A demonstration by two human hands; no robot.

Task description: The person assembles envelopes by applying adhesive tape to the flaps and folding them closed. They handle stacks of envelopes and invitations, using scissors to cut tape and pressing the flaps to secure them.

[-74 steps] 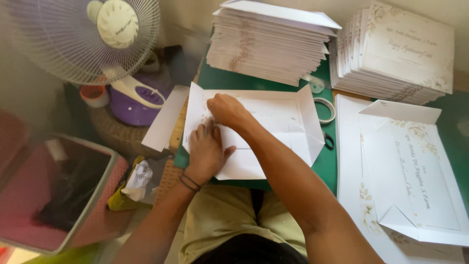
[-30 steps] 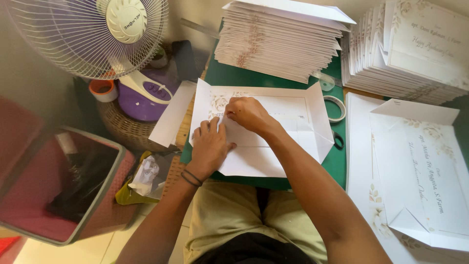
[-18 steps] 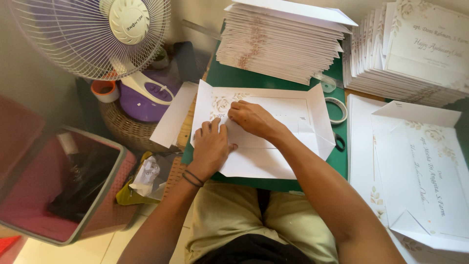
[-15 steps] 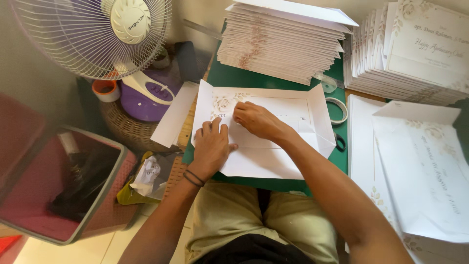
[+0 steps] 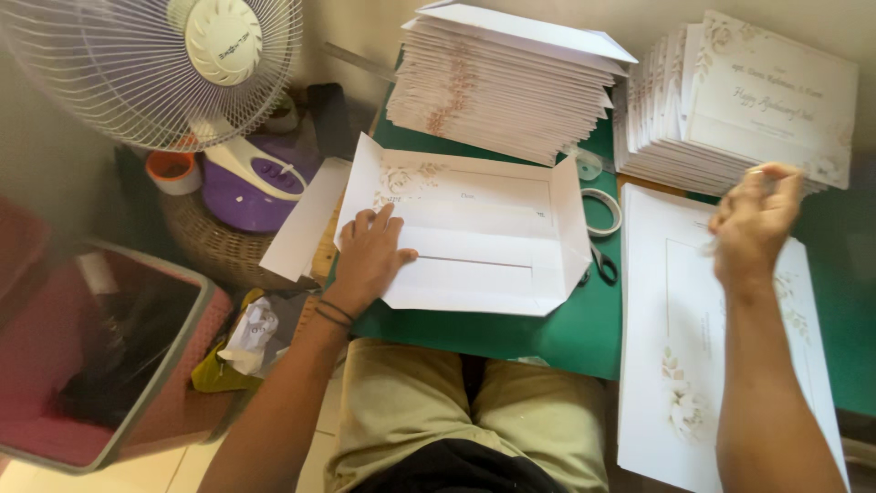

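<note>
A green table (image 5: 547, 333) fills the middle of the view, with the person's lap below its near edge. To the left, on the floor, a pink bin (image 5: 100, 365) stands beside a white fan (image 5: 160, 68) on a purple base. At the far edge of the table sit two piles: a stack of folded envelopes (image 5: 502, 87) in the middle and a stack of cards (image 5: 748, 105) to the right, both with pale floral print. On the right a large flat sheet (image 5: 680, 365) with a flower at its near corner lies partly over the table edge.

The unfolded envelope (image 5: 484, 237) lies flat at the centre of the table, flaps spread, just in front of the envelope stack. The left hand (image 5: 370, 256) rests on its left part, fingers spread flat and pressing down, gripping nothing. The right hand (image 5: 756, 224) hangs over the flat sheet near the cards, fingers curled inward; it is blurred, and I cannot tell whether it holds anything. A tape roll (image 5: 602, 212) and scissors (image 5: 600, 263) lie just right of the unfolded envelope.
</note>
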